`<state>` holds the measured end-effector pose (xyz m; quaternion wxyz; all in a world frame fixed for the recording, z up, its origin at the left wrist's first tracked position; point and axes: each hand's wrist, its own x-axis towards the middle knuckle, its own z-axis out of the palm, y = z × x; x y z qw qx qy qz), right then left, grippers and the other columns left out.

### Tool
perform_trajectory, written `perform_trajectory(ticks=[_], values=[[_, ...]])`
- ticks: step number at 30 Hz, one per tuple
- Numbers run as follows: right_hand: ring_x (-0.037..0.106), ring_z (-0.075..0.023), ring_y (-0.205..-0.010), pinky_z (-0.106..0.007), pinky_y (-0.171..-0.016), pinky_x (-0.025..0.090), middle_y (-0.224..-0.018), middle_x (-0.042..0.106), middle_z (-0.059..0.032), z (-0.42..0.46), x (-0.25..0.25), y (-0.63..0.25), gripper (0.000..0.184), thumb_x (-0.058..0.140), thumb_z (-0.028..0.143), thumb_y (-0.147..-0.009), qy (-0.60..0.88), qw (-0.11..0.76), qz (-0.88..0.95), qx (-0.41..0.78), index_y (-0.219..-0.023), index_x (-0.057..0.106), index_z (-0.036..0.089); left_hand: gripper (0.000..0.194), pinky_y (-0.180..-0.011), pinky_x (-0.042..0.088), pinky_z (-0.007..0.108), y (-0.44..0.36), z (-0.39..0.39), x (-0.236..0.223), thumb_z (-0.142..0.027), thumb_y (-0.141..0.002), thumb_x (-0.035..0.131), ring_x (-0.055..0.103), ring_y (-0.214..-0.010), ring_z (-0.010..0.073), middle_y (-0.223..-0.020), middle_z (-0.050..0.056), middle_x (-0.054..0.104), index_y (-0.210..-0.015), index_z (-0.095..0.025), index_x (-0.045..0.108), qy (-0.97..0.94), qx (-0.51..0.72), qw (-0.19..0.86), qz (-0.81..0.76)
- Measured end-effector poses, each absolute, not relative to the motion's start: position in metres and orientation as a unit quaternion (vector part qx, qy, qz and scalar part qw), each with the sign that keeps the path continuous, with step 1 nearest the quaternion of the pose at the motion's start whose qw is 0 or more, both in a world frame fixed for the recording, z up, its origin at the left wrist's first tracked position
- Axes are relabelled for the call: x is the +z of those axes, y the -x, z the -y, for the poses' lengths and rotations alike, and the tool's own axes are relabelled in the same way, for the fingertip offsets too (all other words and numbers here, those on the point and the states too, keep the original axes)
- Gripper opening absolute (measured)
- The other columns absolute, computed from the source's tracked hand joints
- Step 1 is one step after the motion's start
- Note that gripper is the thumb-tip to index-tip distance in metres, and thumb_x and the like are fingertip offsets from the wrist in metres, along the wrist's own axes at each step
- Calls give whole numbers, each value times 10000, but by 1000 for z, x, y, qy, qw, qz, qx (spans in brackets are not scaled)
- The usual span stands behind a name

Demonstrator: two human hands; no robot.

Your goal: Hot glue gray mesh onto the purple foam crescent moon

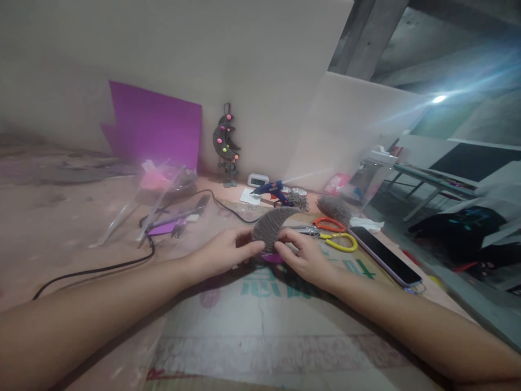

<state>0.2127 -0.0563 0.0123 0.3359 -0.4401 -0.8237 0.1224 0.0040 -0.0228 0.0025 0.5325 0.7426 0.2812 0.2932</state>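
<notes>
Between my two hands is a crescent moon (269, 225) wrapped in grey-brown yarn, held up over the cardboard sheet (260, 320). My left hand (234, 248) pinches its left side, thumb on the near face and fingers behind. On the lower right side, my right hand (299, 254) grips it with thumb and bent fingers. A bit of purple (272, 258) shows just under the moon; I cannot tell what it belongs to. Right behind my right hand lie scissors with yellow and orange handles (344, 243).
A blue glue gun (271, 188), a small digital clock (258, 180) and a yarn ball (334, 207) stand at the back. A phone (385, 256) lies right. Against the wall are a decorated moon hanging (227, 141) and purple card (158, 127). A black cable (97, 270) runs left.
</notes>
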Motion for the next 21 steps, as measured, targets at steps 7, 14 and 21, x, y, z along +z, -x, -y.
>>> perform_trajectory(ticks=[7,14,21], values=[[611,-157,-790,-275,-728,477,-903,663,-44,50,10,-215,237,471,341,-918,429,324,811,231,-1028,594,172,251,-445,358,193,-3,19,2,-396,-832,549,472,-511,95,-622,-45,522,-920,-162,563,-712,330,530,-322],[611,-161,-803,-274,-732,477,-892,677,-41,43,12,-218,209,541,337,-870,472,321,775,270,-934,637,163,204,-418,324,191,0,15,6,-374,-840,541,442,-460,85,-569,-54,503,-848,-171,536,-696,387,478,-370],[575,-142,-684,-262,-640,461,-740,631,-10,32,5,-223,201,606,355,-822,511,302,756,276,-786,588,158,207,-418,323,195,1,11,5,-381,-826,548,433,-457,88,-552,-54,498,-829,-174,545,-693,402,469,-372]])
